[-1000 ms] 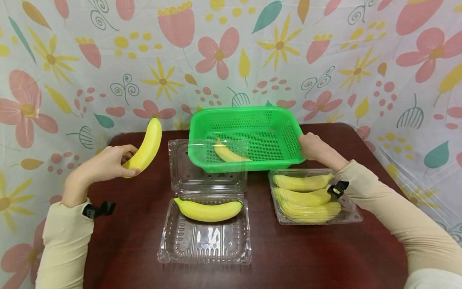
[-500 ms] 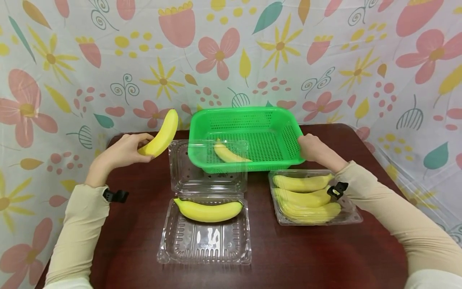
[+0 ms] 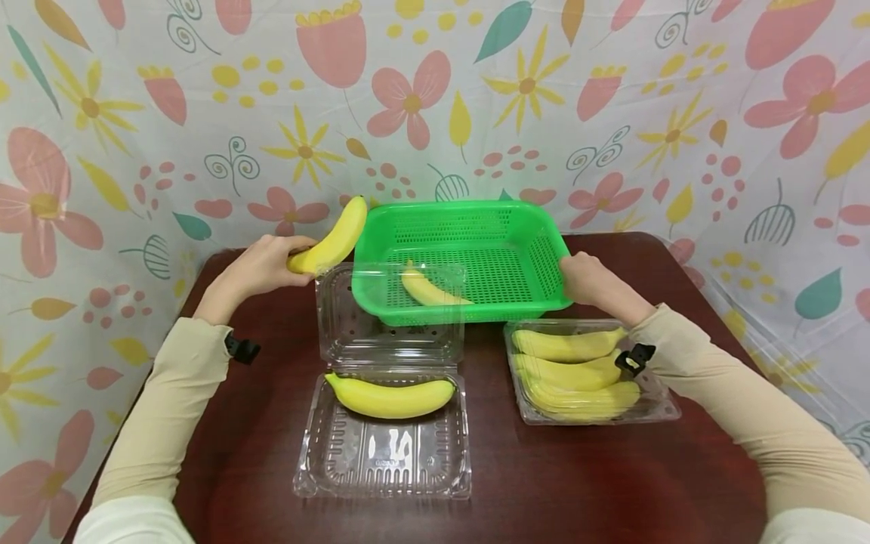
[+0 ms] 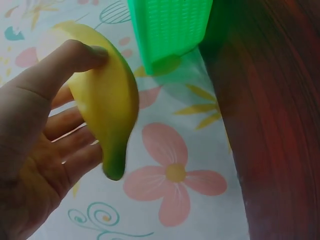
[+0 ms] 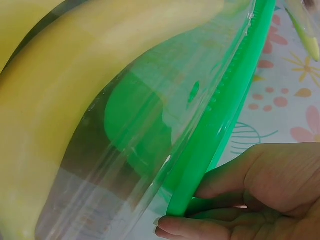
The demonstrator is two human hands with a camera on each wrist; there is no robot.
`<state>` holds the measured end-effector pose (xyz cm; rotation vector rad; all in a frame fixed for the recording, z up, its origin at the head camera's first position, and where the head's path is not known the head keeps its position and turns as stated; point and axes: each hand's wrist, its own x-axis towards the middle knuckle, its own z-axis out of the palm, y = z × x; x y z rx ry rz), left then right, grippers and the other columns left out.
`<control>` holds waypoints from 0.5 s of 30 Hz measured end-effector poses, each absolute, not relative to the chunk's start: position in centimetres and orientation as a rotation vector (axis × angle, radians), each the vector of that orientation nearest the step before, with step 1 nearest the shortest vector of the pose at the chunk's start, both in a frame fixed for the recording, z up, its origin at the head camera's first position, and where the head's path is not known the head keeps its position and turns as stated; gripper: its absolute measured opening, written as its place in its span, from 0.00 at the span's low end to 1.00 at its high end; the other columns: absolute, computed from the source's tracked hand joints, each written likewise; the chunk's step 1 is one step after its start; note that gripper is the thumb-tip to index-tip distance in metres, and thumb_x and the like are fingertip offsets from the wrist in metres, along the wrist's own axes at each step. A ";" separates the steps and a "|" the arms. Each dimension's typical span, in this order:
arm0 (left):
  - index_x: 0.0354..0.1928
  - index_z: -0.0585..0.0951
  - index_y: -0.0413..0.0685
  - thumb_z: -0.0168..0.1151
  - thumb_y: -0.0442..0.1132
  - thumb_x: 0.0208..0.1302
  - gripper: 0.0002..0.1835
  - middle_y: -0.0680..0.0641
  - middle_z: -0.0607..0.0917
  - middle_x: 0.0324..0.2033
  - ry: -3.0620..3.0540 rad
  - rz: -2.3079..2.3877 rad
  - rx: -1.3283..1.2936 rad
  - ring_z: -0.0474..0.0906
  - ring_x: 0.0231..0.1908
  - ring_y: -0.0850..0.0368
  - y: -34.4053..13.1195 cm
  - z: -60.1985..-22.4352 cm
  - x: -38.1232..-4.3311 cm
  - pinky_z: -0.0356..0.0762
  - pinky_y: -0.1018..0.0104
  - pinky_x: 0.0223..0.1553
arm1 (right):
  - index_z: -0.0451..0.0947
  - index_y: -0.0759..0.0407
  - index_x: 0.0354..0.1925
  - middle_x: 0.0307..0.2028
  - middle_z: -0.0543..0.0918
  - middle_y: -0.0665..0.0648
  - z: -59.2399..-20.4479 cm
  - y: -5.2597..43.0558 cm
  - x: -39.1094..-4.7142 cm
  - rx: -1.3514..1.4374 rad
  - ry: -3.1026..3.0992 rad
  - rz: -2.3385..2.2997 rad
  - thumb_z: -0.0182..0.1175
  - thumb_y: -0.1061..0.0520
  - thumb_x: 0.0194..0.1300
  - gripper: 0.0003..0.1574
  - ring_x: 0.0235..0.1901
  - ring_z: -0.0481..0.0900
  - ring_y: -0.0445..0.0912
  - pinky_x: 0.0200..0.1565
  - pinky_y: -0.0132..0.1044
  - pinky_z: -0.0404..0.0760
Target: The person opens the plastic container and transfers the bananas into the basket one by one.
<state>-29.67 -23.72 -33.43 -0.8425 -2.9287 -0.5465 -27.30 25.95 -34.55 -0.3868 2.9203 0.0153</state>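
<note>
Hanging behind the table (image 3: 584, 483) and down both its sides, a pale sheet (image 3: 476, 106) is printed with pink and yellow flowers, teal leaves and thin curls. The tabletop is dark reddish brown, its wood grain shown in the left wrist view, and its far right corner is rounded. Near the far edge a green basket (image 3: 469, 312) with perforated walls and floor is set; in it one banana (image 3: 424, 287) is seen, partly through the raised lid (image 3: 390, 344) of an open clear container (image 3: 384, 465). In that container's tray another banana (image 3: 394, 398) is laid crosswise along the hinge side, and a bright glare is caught on the bare plastic before it. To the right, several bananas (image 3: 567, 345) are enclosed in a second clear container (image 3: 658, 404), stacked close together.

A banana (image 3: 341, 236) is gripped at its lower part by the left hand (image 3: 265, 264), thumb on one side and fingers on the other; it is held tilted, upper end just beside the basket's left end. Whether the two touch cannot be told. The basket's right rim is pinched between thumb and fingers by the right hand (image 3: 586, 277). Both forearms are covered by cream sleeves (image 3: 159, 404).
</note>
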 end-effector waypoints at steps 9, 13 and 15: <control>0.59 0.79 0.43 0.72 0.37 0.53 0.28 0.42 0.86 0.44 -2.826 -0.418 -0.919 0.68 0.28 0.53 -22.7 -33.9 -30.7 0.63 0.61 0.31 | 0.69 0.65 0.28 0.17 0.62 0.55 -34.5 26.0 -27.2 -0.392 2.932 -0.006 0.48 0.73 0.63 0.09 0.17 0.59 0.43 0.21 0.32 0.59; 0.60 0.78 0.45 0.73 0.36 0.53 0.29 0.41 0.85 0.49 -2.824 -0.366 -0.933 0.73 0.33 0.51 -22.2 -34.0 -30.9 0.68 0.59 0.31 | 0.68 0.64 0.27 0.17 0.62 0.55 -34.5 26.0 -27.2 -0.391 2.927 -0.013 0.47 0.73 0.64 0.10 0.18 0.58 0.44 0.22 0.32 0.58; 0.60 0.78 0.45 0.72 0.35 0.52 0.30 0.40 0.84 0.51 -2.829 -0.350 -0.936 0.76 0.36 0.49 -22.0 -34.0 -30.8 0.71 0.56 0.33 | 0.67 0.63 0.26 0.17 0.61 0.55 -34.6 26.0 -27.1 -0.395 2.928 -0.005 0.48 0.73 0.63 0.11 0.18 0.58 0.44 0.22 0.33 0.58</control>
